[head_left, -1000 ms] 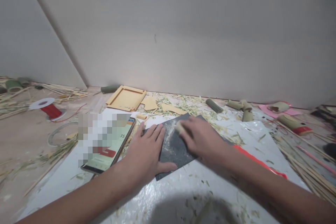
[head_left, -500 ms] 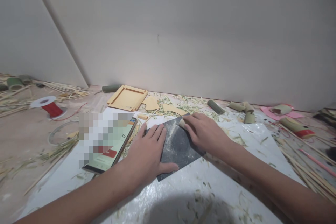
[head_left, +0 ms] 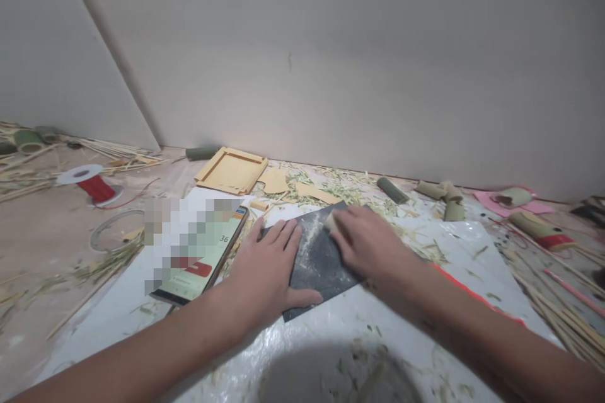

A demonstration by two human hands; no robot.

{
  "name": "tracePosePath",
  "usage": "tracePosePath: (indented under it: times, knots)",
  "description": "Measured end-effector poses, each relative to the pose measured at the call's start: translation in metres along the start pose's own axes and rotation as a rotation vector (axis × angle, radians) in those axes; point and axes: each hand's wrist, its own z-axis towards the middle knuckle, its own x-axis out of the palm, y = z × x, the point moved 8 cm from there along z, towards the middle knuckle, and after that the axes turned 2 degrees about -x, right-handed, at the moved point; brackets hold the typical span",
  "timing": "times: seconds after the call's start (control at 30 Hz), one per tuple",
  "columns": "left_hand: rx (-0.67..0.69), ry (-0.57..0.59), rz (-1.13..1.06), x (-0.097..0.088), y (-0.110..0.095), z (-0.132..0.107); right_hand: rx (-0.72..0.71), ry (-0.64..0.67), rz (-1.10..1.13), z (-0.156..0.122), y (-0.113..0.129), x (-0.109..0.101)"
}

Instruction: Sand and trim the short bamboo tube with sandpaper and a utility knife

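A dark sheet of sandpaper lies aslant on the white sheet, with pale dust streaked over its upper part. My left hand rests flat across its left side, fingers stretched and thumb on the lower edge. Toward the upper right of the sandpaper, the curled fingers of my right hand grip a short pale bamboo piece, its end against the gritty surface. Most of that piece is hidden by the fingers. Left of my left hand lies a phone with a lit screen, partly pixelated.
Shavings litter the white sheet. A yellow tray-like frame sits near the wall. To the left are a spool of red thread and a roll of clear tape. Bamboo tubes and thin sticks lie rightward.
My right hand has shifted slightly with the bamboo piece on the sandpaper. A red strip now shows beside my right forearm. The phone's number went from 35 to 36. My left hand stays put.
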Motion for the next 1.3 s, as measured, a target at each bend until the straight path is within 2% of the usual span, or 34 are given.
tracePosePath:
  times: [0.1, 0.2, 0.23, 0.27, 0.33, 0.37, 0.47, 0.53, 0.6, 0.67, 0.8, 0.93, 1.03, 1.17, 1.23, 1.3]
  knots:
    - [0.016, -0.011, -0.009, 0.0, -0.001, 0.0, -0.168, 0.082, 0.143, 0.001, 0.014, 0.004]
    - [0.015, -0.036, -0.018, -0.001, 0.0, 0.0, 0.016, 0.041, 0.063, 0.002, 0.002, 0.0]
    - [0.014, -0.034, -0.019, 0.0, 0.0, 0.0, 0.036, 0.016, 0.027, 0.0, 0.002, -0.002]
    - [0.017, -0.028, -0.021, 0.0, 0.0, -0.001, 0.001, 0.004, 0.032, -0.002, 0.006, -0.003]
    - [0.018, -0.023, -0.026, 0.0, 0.0, -0.001, -0.179, 0.063, 0.104, -0.005, 0.021, 0.003]
    - [0.017, -0.026, -0.026, 0.0, 0.0, 0.0, -0.199, 0.08, 0.129, -0.005, 0.02, 0.005]
    - [0.007, -0.043, -0.025, 0.001, 0.001, 0.0, -0.005, 0.001, 0.053, 0.006, -0.014, -0.001]
    - [0.014, -0.051, -0.035, 0.002, 0.001, 0.0, 0.006, -0.012, 0.046, 0.015, -0.029, -0.005]
    - [0.022, -0.066, -0.06, 0.001, 0.0, 0.0, -0.008, -0.027, 0.162, 0.021, -0.035, -0.01]
    - [0.024, -0.095, -0.105, -0.006, 0.0, 0.001, -0.01, -0.059, 0.401, 0.022, -0.035, -0.016]
    - [0.028, -0.132, -0.362, -0.031, 0.003, 0.004, -0.087, -0.097, 0.917, 0.014, -0.015, -0.027]
    - [0.009, -0.18, -0.763, -0.056, 0.01, 0.007, -0.125, -0.124, 1.228, 0.006, -0.002, -0.036]
    - [0.014, -0.194, -1.013, -0.064, 0.01, 0.007, -0.111, -0.222, 1.268, 0.002, -0.004, -0.041]
    - [0.056, -0.044, -1.281, -0.057, -0.003, 0.007, -0.118, -0.323, 1.275, -0.001, -0.007, -0.045]
    - [0.078, 0.016, -1.329, -0.055, -0.008, 0.007, -0.098, -0.319, 1.282, -0.002, -0.008, -0.044]
    - [0.055, -0.001, -1.306, -0.054, -0.005, 0.007, -0.071, -0.303, 1.262, -0.002, -0.011, -0.045]
